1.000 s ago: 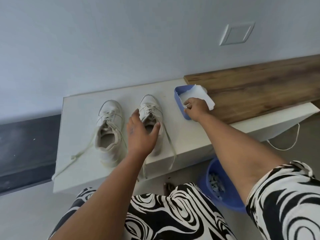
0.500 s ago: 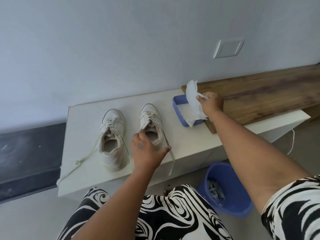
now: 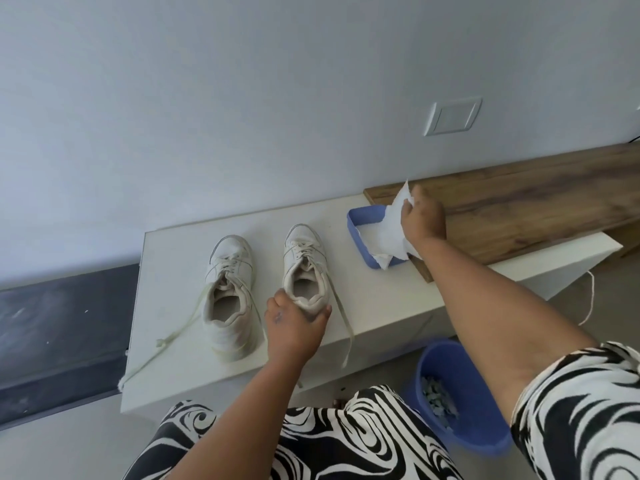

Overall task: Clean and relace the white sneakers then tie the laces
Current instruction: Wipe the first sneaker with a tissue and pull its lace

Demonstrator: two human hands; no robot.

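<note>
Two white sneakers stand side by side on a white bench (image 3: 381, 306), toes toward the wall. The left sneaker (image 3: 228, 289) has loose laces trailing off to the bench's left edge. My left hand (image 3: 294, 323) grips the heel of the right sneaker (image 3: 304, 261), whose laces hang over the front edge. My right hand (image 3: 422, 220) pinches a white paper towel (image 3: 391, 233) and holds it up above a shallow blue tray (image 3: 360, 237) at the right of the sneakers.
A wooden board (image 3: 536, 209) lies on the bench behind and right of the tray. A blue bucket (image 3: 460, 403) with small pieces inside stands on the floor under my right arm. A white cord (image 3: 590, 299) hangs at the bench's right end.
My left hand slid back from the sneaker's opening to its heel and closed around it. My right hand lifted the paper towel up out of the tray.
</note>
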